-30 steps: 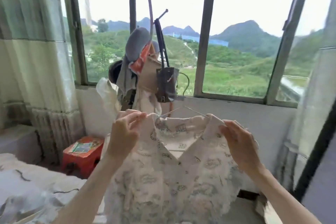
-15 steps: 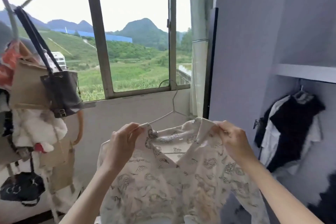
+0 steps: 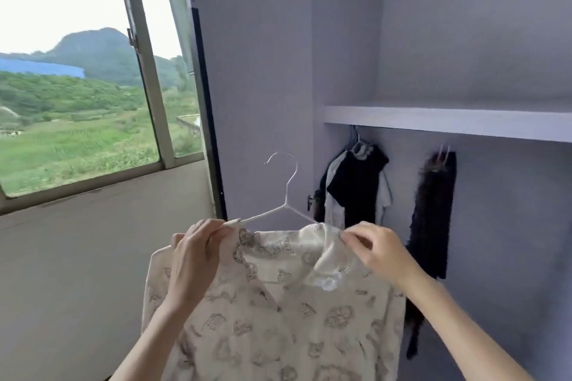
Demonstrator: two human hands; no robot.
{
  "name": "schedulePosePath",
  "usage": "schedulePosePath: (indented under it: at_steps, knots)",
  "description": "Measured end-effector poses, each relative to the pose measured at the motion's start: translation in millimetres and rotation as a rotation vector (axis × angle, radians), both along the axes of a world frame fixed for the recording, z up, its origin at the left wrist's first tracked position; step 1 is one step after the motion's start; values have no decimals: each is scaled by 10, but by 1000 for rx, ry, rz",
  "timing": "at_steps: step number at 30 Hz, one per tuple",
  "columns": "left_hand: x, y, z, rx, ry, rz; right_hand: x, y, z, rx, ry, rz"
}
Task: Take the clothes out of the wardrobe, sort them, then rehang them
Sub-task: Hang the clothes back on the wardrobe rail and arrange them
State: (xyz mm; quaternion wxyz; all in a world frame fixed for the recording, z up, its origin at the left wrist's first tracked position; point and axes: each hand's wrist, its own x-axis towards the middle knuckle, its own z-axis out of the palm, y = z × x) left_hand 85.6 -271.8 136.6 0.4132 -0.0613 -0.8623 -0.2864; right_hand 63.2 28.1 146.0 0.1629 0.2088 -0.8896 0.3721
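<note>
A cream printed shirt (image 3: 278, 312) hangs on a white wire hanger (image 3: 286, 192) held up in front of the open wardrobe (image 3: 464, 56). My left hand (image 3: 195, 257) grips the shirt's left shoulder at the hanger's end. My right hand (image 3: 380, 250) pinches the collar at the right shoulder. Inside the wardrobe, under the shelf (image 3: 448, 119), hang a black and white garment (image 3: 356, 185) and a dark furry garment (image 3: 433, 210).
A window (image 3: 77, 86) with a green landscape fills the left, above a plain low wall (image 3: 93, 257). The wardrobe's side panel (image 3: 247, 71) stands between window and hanging space. There is free rail room between and to the right of the hung garments.
The view has swung right from the window and coat stand to the wardrobe. Both hands have carried the shirt on its hanger along, and the hook now stands upright.
</note>
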Motion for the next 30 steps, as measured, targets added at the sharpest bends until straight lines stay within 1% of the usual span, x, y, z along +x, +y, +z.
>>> schedulePosePath:
  at_steps: [2,5,8,11,13,15,20,22,24,27,30]
  knots:
    - [-207,192,-46,13,-24,-18,-112,176,-79,121,-20,-61]
    - [-513,521,-163,17,-124,-32,-241,438,-182,121,-47,-203]
    - [-809,869,-369,-69,-339,-60,-310,735,-309,155,-73,-380]
    - [-1055,1215,-592,-84,-540,-270,-330,1093,-452,187,-138,-525]
    - [-1197,1454,-695,-141,-596,-380,-322,1338,-540,198,-216,-611]
    - [-1310,1693,-720,-175,-627,-442,-295,1556,-642,195,-304,-679]
    - [-1684,2136,-721,-224,-627,-579,-203,1965,-909,114,-576,-809]
    - [-1846,2254,-737,-236,-620,-635,-172,2069,-974,64,-692,-816]
    - [-1989,2374,-713,-242,-602,-688,-153,2132,-995,-10,-760,-834]
    - [-2231,2571,-620,-284,-512,-742,-167,2169,-974,-121,-770,-914]
    - [-2479,2772,-483,-307,-339,-764,-248,2171,-961,-239,-702,-981]
